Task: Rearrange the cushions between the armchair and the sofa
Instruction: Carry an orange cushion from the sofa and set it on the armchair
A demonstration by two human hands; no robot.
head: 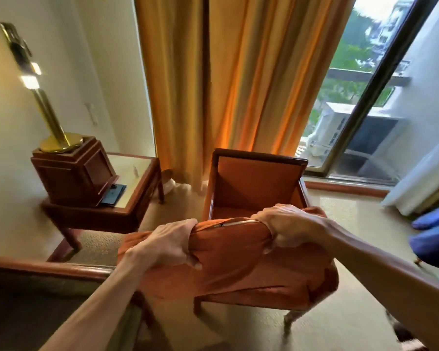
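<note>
Cushion [228,262] gripped between both hands [226,239]

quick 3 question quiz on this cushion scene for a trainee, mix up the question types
1. True or false: both hands grip the orange cushion.
2. What stands on the wooden box on the side table? A) brass lamp B) vase C) clock
3. Fill in: the armchair stands in front of the orange ____.

Key:
1. True: the left hand and the right hand each clutch its top edge.
2. A, the brass lamp.
3. curtain.
</note>
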